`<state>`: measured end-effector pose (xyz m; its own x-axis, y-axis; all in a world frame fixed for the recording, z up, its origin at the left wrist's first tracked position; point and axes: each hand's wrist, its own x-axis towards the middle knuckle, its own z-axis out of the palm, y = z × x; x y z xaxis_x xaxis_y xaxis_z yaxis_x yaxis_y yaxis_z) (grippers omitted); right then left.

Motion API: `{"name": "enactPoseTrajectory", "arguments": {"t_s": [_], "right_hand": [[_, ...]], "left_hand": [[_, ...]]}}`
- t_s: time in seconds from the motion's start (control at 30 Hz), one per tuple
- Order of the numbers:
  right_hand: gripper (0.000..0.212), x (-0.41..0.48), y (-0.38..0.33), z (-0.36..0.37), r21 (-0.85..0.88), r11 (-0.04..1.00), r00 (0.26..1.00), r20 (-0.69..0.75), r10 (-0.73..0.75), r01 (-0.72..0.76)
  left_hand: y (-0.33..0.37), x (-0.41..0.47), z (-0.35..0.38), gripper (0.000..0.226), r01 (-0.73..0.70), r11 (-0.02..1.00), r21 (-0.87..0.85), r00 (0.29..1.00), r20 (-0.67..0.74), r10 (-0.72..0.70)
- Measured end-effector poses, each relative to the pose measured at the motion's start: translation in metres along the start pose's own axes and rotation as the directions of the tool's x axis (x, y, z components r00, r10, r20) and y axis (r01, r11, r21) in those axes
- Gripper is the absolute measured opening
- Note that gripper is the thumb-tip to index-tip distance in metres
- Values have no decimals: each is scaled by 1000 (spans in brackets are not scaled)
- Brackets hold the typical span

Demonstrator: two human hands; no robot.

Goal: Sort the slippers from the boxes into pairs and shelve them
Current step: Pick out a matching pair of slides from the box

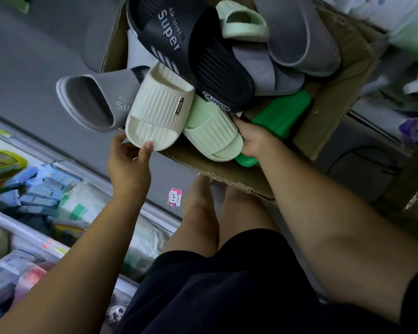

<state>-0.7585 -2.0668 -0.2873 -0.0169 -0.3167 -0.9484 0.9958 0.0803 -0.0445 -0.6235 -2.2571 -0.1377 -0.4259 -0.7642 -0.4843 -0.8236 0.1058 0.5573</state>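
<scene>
A cardboard box point(343, 75) stands open on the floor of a shop aisle, heaped with loose slippers in no order, which is why the person bending over it must dig for matches. To the person's left runs a shelf point(15, 222) crowded with packaged goods.

A black slipper point(193, 51) lettered "Super" lies across the top of the pile, pinning those below. Grey slippers point(299, 37) lie against the far side, and another grey slipper point(94, 100) juts out over the left wall of the box. A bright green slipper point(282, 112) sits low at the near right corner, partly buried.

At the front, a cream slipper point(157, 109) and a pale green slipper point(210, 126) of the same ribbed cut lie side by side and touching, their toes over the near edge. They differ in colour, so they are probably not a pair, and each looks to be drawn out for matching elsewhere. A small mint slipper point(244, 22) rests near the top of the heap.

The left hand point(128, 162) pinches the cream slipper's toe, thumb on top and fingers curled behind, a light hold suited to sliding it free from under the black one. The right hand point(253, 138) reaches in between the pale green and bright green slippers; its fingers are hidden, so whether it holds either one cannot be told.
</scene>
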Motion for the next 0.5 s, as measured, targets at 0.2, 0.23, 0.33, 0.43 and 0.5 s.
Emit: {"name": "enactPoseTrajectory", "arguments": {"t_s": [0.2,0.23,0.33,0.43,0.5], "right_hand": [[34,-11,9,10,15,999,996,-76,-46,47],[35,-12,11,12,1,998,992,-105,-67,67],[45,-6,29,10,-34,995,970,-224,-94,89],[60,-14,48,14,22,996,943,-325,-72,84],[58,-40,54,25,69,991,912,-403,-79,116]], "left_hand": [[2,11,-10,45,-45,999,-4,999,18,45],[4,12,-12,45,-56,998,-5,998,19,57],[10,14,-17,42,-76,996,-54,997,23,78],[15,17,-23,35,-78,991,-112,996,44,84],[19,18,-27,34,-67,988,-142,995,61,77]]}}
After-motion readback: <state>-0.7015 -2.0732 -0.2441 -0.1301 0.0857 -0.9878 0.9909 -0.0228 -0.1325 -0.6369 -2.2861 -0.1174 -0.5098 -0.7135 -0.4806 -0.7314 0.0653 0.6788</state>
